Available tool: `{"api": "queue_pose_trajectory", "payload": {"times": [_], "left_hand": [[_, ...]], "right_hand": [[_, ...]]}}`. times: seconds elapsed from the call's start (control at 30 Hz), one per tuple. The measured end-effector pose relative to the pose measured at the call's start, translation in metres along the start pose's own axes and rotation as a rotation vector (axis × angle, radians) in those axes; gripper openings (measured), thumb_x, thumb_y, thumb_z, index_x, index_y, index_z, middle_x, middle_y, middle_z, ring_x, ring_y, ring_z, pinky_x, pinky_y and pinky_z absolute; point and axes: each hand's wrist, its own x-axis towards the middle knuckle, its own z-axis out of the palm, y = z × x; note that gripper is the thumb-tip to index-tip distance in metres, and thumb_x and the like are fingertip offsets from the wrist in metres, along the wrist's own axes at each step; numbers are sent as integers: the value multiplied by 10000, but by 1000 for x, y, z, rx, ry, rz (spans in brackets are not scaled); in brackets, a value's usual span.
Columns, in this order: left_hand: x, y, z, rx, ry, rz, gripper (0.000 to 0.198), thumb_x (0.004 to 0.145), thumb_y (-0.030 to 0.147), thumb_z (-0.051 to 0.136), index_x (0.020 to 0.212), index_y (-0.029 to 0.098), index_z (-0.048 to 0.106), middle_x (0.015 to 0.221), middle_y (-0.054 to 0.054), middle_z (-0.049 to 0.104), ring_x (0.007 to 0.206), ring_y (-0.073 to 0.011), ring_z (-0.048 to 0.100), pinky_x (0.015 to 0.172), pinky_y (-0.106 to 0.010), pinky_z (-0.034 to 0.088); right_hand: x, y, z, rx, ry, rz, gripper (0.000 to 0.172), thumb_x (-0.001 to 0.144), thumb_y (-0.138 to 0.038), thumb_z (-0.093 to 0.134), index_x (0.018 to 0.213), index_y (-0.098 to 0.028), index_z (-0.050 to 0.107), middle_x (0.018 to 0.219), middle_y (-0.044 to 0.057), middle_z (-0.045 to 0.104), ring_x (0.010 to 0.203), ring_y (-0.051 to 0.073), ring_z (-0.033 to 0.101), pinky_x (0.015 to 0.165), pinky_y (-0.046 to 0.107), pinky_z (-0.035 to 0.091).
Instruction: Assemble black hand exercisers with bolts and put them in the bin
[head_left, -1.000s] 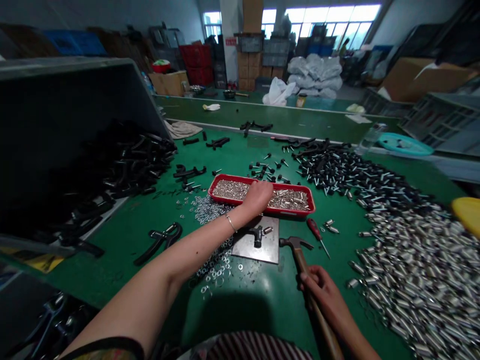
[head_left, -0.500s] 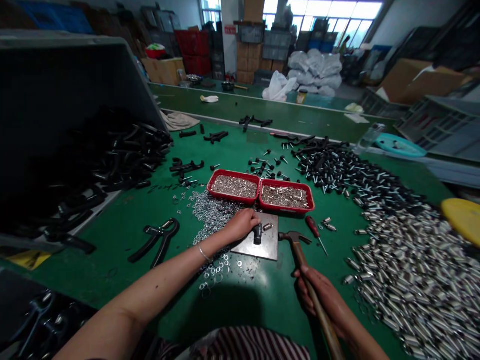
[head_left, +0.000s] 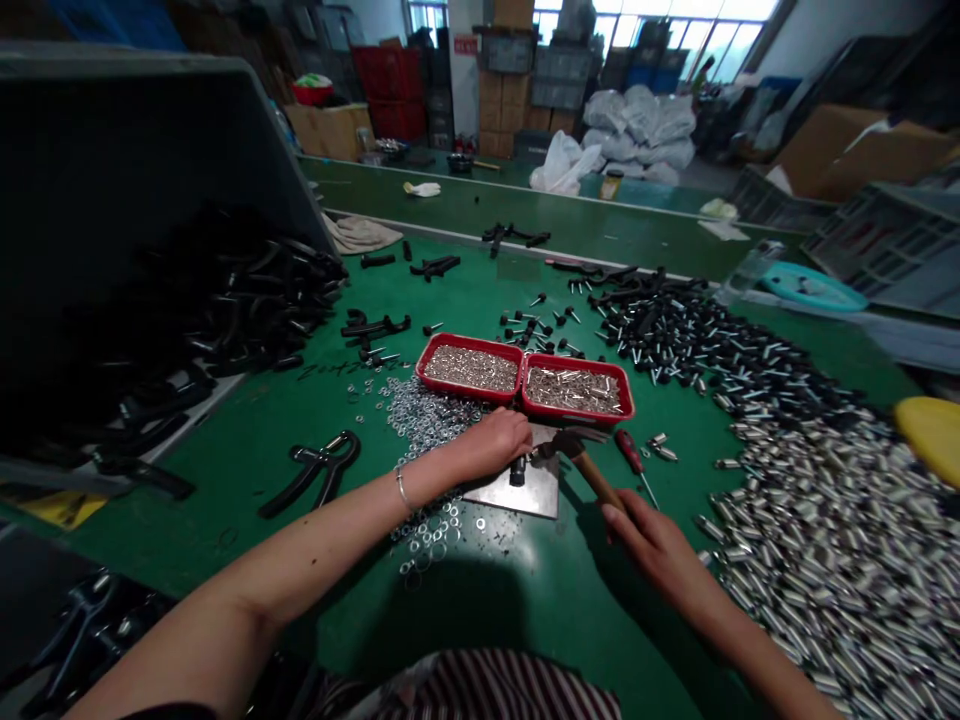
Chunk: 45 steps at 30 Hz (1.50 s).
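Observation:
My left hand [head_left: 504,440] is closed over a small black piece with a rounded end [head_left: 517,473], pressed down on a flat metal plate [head_left: 536,497]. The fingertips and much of that piece are hidden under the hand. My right hand [head_left: 643,530] grips the wooden handle of a claw hammer [head_left: 600,482]. The hammer's head is over the plate's right part, close beside my left fingers; whether it touches anything there I cannot tell. Behind the plate stand two red trays, one with tiny metal bits [head_left: 429,384] and the other with small pins [head_left: 628,402].
Loose metal rings [head_left: 427,420] lie left of the plate. A red-handled screwdriver [head_left: 628,450] is right of it. Metal cylinders [head_left: 847,540] and black-headed bolts [head_left: 705,325] are heaped on the right. A black hand grip [head_left: 322,465] lies left; a grey crate [head_left: 281,150] holds more black parts.
The hammer head has moved up and left from beside the plate to over it, near my left fingers. My left hand has shifted slightly right and stays on the black piece.

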Motion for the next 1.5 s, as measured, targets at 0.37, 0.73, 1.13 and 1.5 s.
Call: {"api": "queue_pose_trajectory", "payload": {"times": [0.37,0.73,1.13,1.5], "left_hand": [[0,-9,3,-310,21,-254,153,918,261,554,845,149,629,875,-64,660,834,-200,606,750,-297,438],[-28,13,0,-15,46,-168,872,711,573,744,1370,119,396,1290,-193,530,1165,-354,501,989,-481,376],[-52,33,4,-362,200,-289,777,806,509,693,1419,176,353,1260,-158,565,1160,-295,550,986,-450,462],[-81,5,-33,-192,333,-185,521,926,441,568,1371,208,427,1264,-131,564,1172,-254,525,997,-421,453]], "right_hand": [[0,-7,13,120,-14,137,427,923,-604,442,804,-208,545,538,-65,418,430,103,391,390,220,265],[4,-28,9,-208,125,-118,335,948,-522,437,1023,-227,578,764,41,650,666,204,583,632,296,416],[31,19,10,-223,340,-146,474,816,-576,564,1107,-215,661,1023,133,687,990,322,612,853,473,483],[47,-37,91,715,182,63,396,772,-543,722,1046,-261,678,1066,54,684,979,258,633,820,356,526]]}}
